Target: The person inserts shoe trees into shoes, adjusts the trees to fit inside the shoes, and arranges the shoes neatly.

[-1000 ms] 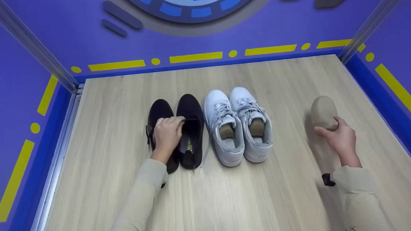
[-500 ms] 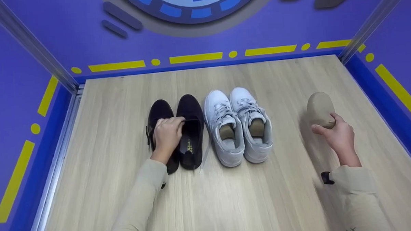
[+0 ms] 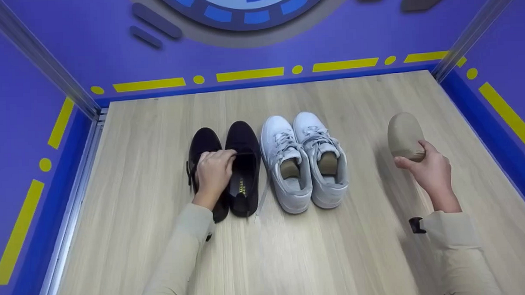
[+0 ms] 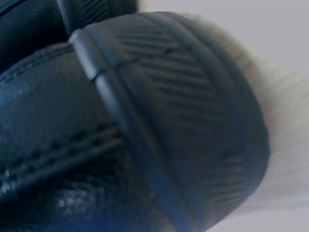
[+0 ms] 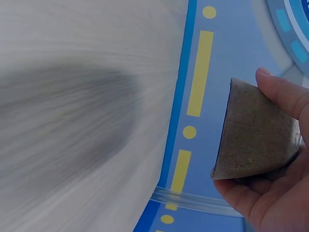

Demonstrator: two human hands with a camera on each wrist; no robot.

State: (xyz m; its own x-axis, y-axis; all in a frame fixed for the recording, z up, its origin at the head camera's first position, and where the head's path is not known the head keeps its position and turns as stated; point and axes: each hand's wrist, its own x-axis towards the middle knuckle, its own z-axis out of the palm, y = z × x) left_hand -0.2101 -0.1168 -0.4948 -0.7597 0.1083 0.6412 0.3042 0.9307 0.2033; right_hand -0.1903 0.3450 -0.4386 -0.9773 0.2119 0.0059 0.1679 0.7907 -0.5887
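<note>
My right hand [image 3: 431,168] holds a tan, rounded, toe-shaped shoe insert [image 3: 405,133] above the tabletop on the right. In the right wrist view, thumb and fingers grip the insert [image 5: 260,130] at its narrower end. My left hand [image 3: 214,171] bends over the pair of black shoes, its fingertips at the opening rim of the right black shoe [image 3: 243,135]. It covers part of the left black shoe [image 3: 203,138]; its hold is partly hidden. Black shoe heel [image 4: 183,111] fills much of the left wrist view, where no hand shows.
A pair of white lace-up sneakers [image 3: 283,129] stands right beside the black shoes, with brown pieces [image 3: 327,163] visible inside. A loose lace trails between the pairs. Blue-purple walls [image 3: 346,44] enclose the wooden tabletop [image 3: 319,259] at the back and sides.
My right hand has moved slightly left and farther forward with the insert. My left hand, the black shoes and the white sneakers have stayed in place.
</note>
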